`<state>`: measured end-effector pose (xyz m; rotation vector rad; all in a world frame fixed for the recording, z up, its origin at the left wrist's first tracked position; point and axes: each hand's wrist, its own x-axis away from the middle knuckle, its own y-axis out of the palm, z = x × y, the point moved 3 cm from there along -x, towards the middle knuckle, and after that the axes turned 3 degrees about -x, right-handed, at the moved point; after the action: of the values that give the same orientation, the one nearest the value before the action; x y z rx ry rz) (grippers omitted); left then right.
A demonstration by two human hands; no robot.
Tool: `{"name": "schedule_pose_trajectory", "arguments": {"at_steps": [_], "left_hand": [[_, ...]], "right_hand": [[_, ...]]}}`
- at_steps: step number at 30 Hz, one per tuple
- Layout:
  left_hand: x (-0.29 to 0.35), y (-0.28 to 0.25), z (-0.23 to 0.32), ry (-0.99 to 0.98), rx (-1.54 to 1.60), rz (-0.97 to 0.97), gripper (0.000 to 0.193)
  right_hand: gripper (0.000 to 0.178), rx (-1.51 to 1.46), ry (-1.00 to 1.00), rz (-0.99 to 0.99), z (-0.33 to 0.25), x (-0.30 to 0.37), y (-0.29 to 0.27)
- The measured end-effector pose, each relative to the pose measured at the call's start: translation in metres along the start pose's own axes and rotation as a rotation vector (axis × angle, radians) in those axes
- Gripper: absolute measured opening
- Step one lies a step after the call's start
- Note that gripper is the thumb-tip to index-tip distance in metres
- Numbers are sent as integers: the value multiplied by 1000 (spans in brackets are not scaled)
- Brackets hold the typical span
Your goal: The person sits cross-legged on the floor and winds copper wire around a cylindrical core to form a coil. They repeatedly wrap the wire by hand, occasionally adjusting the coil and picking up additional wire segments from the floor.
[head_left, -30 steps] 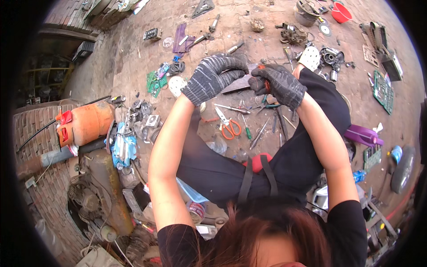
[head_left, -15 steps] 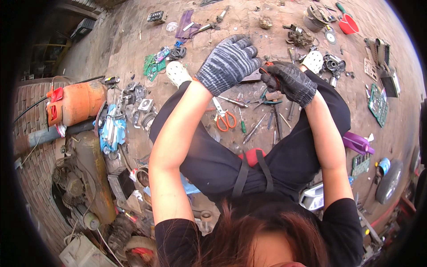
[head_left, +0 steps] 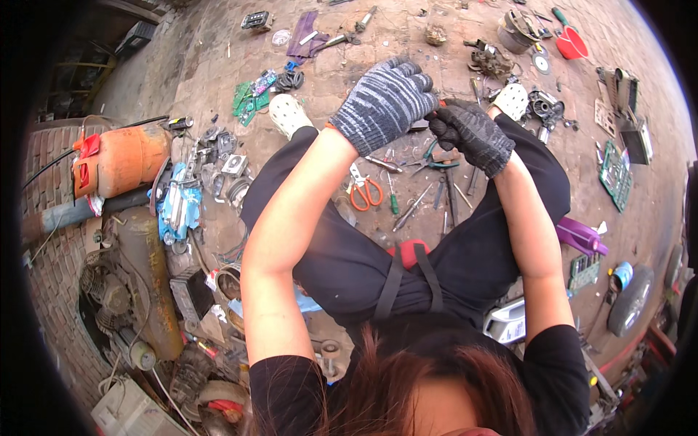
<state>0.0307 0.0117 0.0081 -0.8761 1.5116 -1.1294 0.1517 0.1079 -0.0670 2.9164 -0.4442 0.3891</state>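
Observation:
My left hand (head_left: 385,105), in a grey striped knit glove, reaches over the floor between my shoes with its fingers curled inward. Beside it, my right hand (head_left: 474,136) wears a darker glove and is closed, its fingertips meeting those of the left. A small reddish-orange bit shows where they meet; the gloves hide what it belongs to. Below the hands lie orange-handled scissors (head_left: 366,195), a green-handled screwdriver (head_left: 394,205), teal-handled pliers (head_left: 434,165) and a slim metal tool (head_left: 413,208). A dark object under the hands is mostly covered.
Green circuit boards (head_left: 251,102) lie by my left shoe, and metal parts (head_left: 544,109) by my right. An orange gas cylinder (head_left: 120,162) stands at the left. Farther off are a metal pot (head_left: 518,33), a red scoop (head_left: 571,43) and a purple cloth (head_left: 300,36).
My left hand has shifted slightly right, closer to my right hand. The whole view has moved a little. Both hands stay curled together.

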Motion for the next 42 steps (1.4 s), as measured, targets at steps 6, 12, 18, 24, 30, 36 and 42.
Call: {"name": "schedule_pose_trajectory", "arguments": {"at_steps": [6,12,18,24,30,36,42], "left_hand": [[0,3,-8,27,-121,-31,17],[-1,-5,0,57,-122,-21,15],[-2,0,1,59,-159,-83,16],[1,2,-2,18,-88,-121,19],[2,0,0,-2,-114,-90,19],[-1,-1,3,33,-170,40,11],[2,2,-4,-74,-83,16,13]], "right_hand": [[24,-144,55,-109,-14,5,3],[26,-137,-104,-109,-18,10,7],[28,-502,145,-84,-17,7,13],[31,-451,159,-160,-14,7,14],[31,-518,166,-165,-12,7,14],[39,249,-103,-124,3,-2,-7],[22,241,-52,-65,-6,6,-6]]}}
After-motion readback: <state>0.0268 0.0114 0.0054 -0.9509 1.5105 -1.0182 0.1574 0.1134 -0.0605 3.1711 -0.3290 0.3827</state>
